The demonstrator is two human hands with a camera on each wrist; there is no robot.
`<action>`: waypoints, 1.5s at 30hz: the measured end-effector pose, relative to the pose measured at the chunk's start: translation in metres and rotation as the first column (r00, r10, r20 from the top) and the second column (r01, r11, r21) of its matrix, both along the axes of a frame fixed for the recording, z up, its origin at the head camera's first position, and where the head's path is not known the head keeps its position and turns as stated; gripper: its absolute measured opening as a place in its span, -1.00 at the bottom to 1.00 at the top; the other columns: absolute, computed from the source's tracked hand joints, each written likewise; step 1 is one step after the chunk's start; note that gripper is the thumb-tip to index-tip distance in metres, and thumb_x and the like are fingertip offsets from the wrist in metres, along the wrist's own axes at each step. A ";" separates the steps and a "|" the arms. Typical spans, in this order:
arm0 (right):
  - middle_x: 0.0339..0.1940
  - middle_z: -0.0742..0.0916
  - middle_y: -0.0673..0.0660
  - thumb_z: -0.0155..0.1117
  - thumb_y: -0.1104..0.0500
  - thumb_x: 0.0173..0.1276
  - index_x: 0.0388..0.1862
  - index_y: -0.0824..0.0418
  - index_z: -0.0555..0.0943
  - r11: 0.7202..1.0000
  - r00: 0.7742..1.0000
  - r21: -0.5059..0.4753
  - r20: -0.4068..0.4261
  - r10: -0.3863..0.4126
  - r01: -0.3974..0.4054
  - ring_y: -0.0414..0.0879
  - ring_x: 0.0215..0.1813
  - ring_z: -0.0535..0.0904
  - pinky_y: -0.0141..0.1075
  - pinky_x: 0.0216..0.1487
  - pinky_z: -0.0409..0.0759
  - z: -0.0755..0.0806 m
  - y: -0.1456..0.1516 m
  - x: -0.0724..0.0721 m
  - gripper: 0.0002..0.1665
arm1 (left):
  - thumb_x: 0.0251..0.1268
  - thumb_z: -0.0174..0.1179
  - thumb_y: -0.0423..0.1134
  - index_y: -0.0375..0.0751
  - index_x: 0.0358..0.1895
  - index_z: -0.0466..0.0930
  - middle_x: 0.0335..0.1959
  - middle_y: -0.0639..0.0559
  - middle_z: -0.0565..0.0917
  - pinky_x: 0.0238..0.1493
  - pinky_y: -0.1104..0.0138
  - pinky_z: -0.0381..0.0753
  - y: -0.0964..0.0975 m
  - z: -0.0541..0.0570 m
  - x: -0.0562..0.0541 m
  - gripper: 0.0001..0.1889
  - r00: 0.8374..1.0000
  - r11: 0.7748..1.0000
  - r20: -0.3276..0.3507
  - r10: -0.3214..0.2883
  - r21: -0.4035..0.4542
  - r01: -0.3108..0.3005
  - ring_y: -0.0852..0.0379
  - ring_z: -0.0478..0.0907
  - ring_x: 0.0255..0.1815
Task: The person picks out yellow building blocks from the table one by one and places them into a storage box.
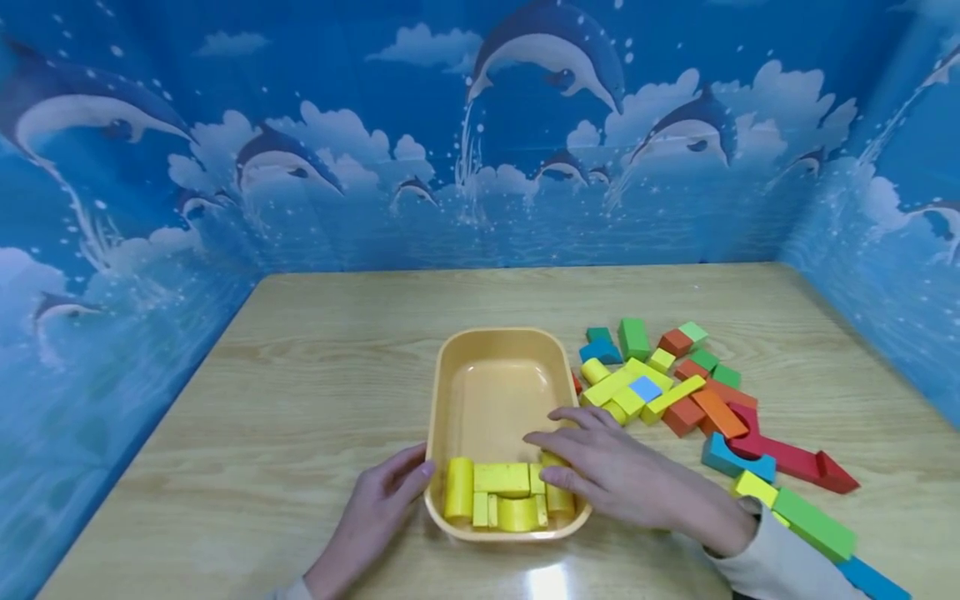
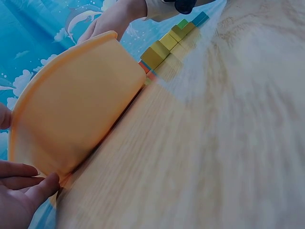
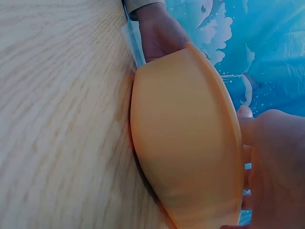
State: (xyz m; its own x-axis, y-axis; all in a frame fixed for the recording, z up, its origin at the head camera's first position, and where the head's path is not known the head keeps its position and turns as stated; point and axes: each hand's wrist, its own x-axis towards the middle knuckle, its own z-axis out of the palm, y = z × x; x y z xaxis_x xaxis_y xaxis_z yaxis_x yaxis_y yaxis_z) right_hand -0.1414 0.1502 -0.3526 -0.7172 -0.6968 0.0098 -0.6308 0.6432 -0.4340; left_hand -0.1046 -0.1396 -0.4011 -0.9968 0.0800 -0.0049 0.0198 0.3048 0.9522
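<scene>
A tan plastic basin stands on the table, with yellow blocks packed along its near end. Among them are a yellow cylinder at the left, a rectangular block and an arch-shaped block in the middle. My left hand touches the basin's left wall from outside, fingers fairly straight. Across the right rim reaches my right hand, its fingers spread over another yellow cylinder at the right wall. The hand partly hides that cylinder. Nothing is seen pinched in its fingers. Both wrist views show the basin's outer wall.
Right of the basin lies a loose heap of wooden blocks, with yellow blocks, an orange block and a red block. A green block lies near the right forearm. A blue dolphin-print curtain surrounds the table.
</scene>
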 end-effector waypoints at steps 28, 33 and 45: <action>-0.27 0.64 -0.14 0.43 0.23 0.19 -0.08 0.11 0.62 0.932 0.938 0.127 0.037 -0.345 0.338 -0.34 -0.32 0.50 -0.41 -0.37 0.60 0.009 0.147 0.012 -0.70 | 0.41 0.11 -0.04 -0.33 0.23 0.48 0.21 -0.23 0.54 0.25 0.10 0.47 0.001 0.003 0.000 -0.51 1.000 0.999 -0.014 0.005 -0.032 -0.005 -0.10 0.48 0.24; -0.25 0.64 -0.08 0.54 0.13 0.04 -0.05 0.15 0.59 0.861 0.880 0.271 0.089 -0.467 0.430 -0.22 -0.30 0.51 -0.33 -0.38 0.61 0.004 0.173 0.026 -0.52 | 0.41 0.11 -0.04 -0.33 0.23 0.48 0.21 -0.23 0.54 0.24 0.10 0.47 0.000 0.002 0.000 -0.51 1.000 0.999 -0.017 0.007 -0.032 -0.007 -0.10 0.48 0.24; -0.09 0.67 0.10 0.53 0.28 0.05 -0.07 0.15 0.63 0.938 0.918 0.070 -0.241 -0.315 0.340 0.03 -0.13 0.62 -0.08 -0.23 0.69 0.010 0.135 0.008 -0.57 | 0.41 0.11 -0.01 -0.34 0.24 0.46 0.23 -0.25 0.52 0.28 0.05 0.42 0.001 0.000 0.000 -0.48 1.000 0.998 0.023 0.009 -0.055 -0.008 -0.12 0.45 0.27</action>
State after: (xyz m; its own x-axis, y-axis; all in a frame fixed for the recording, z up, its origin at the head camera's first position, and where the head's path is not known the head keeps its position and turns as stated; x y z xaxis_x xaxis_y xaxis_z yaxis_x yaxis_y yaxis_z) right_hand -0.1333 0.2849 -0.3421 -0.8933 -0.4292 0.1336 -0.4491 0.8653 -0.2227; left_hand -0.1045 -0.1389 -0.4009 -0.9970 0.0703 -0.0317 -0.0046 0.3568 0.9342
